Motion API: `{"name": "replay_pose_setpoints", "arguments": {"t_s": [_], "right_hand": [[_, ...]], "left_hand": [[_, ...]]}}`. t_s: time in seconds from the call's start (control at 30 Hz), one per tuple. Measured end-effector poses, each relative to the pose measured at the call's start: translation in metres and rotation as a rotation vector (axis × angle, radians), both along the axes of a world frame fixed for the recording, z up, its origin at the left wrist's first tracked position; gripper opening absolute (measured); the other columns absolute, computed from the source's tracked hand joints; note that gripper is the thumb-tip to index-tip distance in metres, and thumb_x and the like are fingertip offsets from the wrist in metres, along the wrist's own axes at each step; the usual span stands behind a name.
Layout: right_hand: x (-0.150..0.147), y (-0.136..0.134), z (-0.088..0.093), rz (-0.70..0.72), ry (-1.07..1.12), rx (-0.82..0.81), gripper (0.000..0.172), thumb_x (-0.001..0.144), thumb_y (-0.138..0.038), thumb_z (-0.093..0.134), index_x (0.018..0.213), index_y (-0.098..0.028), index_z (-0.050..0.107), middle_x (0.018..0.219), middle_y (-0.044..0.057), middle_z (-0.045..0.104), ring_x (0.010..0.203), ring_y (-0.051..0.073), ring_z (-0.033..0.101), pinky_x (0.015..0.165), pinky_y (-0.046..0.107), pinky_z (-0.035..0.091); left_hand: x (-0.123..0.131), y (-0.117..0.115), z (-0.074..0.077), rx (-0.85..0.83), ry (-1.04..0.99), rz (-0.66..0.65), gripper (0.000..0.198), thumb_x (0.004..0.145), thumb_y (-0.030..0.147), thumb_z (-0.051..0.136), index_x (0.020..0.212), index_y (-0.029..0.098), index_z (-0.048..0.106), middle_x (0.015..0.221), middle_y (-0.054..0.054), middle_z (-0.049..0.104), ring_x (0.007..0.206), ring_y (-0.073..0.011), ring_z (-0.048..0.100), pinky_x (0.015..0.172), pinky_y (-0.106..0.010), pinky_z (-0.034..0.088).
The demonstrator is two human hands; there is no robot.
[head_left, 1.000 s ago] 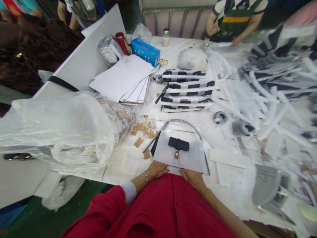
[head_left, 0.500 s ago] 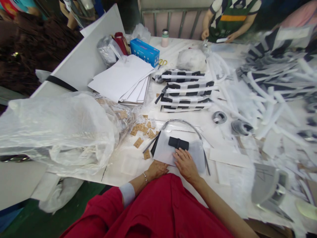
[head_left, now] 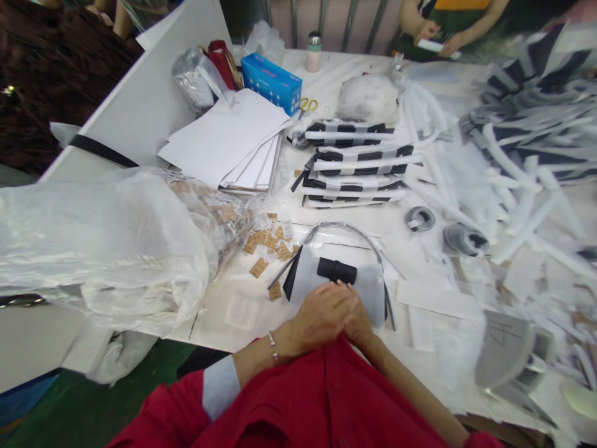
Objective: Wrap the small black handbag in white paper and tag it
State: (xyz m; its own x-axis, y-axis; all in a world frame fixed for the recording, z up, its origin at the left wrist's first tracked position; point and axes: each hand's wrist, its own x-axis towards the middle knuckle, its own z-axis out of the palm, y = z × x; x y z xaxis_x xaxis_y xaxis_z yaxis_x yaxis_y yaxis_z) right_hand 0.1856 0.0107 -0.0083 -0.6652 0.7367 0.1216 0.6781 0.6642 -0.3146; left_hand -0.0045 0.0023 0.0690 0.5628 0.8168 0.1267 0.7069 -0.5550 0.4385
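A handbag point(head_left: 304, 274) lies on the table in front of me, its flap under a pale grey translucent cover. A black bar-shaped piece point(head_left: 336, 271) sits on the flap, and the thin wrapped handle arches behind. My left hand point(head_left: 321, 314), with a bracelet at the wrist, is over the near part of the bag, fingers bent together and overlapping the other hand. Whatever is between them is hidden. My right hand point(head_left: 358, 320) is pressed against it from the right, most of its fingers covered, some fingertips near the black piece.
Brown tags point(head_left: 265, 239) lie left of the bag, beside a large clear plastic bag point(head_left: 140, 242). Behind are stacked black-and-white wrapped bundles point(head_left: 357, 165), white sheets point(head_left: 224, 140) and a blue box point(head_left: 271, 84). Grey rolls point(head_left: 420, 219) lie right. A co-worker's hands point(head_left: 441, 40) hold something white opposite.
My left hand has risen from the bag's near left edge and moved right, onto my right hand. The right hand's fingers are now mostly covered. My view has tilted down slightly.
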Motion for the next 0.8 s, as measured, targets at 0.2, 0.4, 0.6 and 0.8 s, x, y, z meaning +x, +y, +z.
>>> {"name": "replay_pose_setpoints", "arguments": {"t_s": [0.2,0.4,0.6,0.8], "right_hand": [[0.009,0.025,0.035,-0.069,0.048,-0.017,0.055,0.094,-0.026,0.047,0.148,-0.023,0.034,0.143,0.009,0.054,0.138,0.024,0.042,0.117,0.049,0.032],[0.024,0.039,0.005,-0.027,-0.045,0.054,0.059,0.091,-0.029,0.053,0.147,-0.021,0.037,0.148,0.010,0.049,0.144,0.029,0.033,0.118,0.054,0.027],[0.029,0.038,-0.013,-0.032,-0.025,0.044,0.058,0.089,-0.028,0.055,0.145,-0.021,0.041,0.148,0.009,0.049,0.145,0.028,0.031,0.118,0.051,0.028],[0.029,0.044,-0.012,-0.041,-0.001,0.013,0.059,0.089,-0.029,0.054,0.146,-0.023,0.039,0.150,0.008,0.047,0.144,0.028,0.032,0.117,0.052,0.030]], "left_hand": [[-0.027,0.010,-0.070,0.033,0.296,0.037,0.067,0.095,0.055,0.041,0.150,0.017,0.031,0.157,-0.013,0.033,0.146,-0.0288,0.027,0.118,-0.048,0.022],[-0.026,0.006,-0.083,0.037,0.303,0.029,0.072,0.094,0.056,0.042,0.152,0.017,0.025,0.160,-0.013,0.025,0.148,-0.0295,0.022,0.119,-0.050,0.020],[-0.026,0.009,-0.087,0.035,0.311,0.027,0.073,0.093,0.055,0.045,0.152,0.017,0.025,0.160,-0.014,0.026,0.147,-0.0302,0.025,0.119,-0.050,0.019],[-0.024,0.010,-0.095,0.061,0.316,0.053,0.073,0.092,0.057,0.046,0.151,0.019,0.028,0.157,-0.014,0.032,0.145,-0.0307,0.029,0.117,-0.050,0.025]]}}
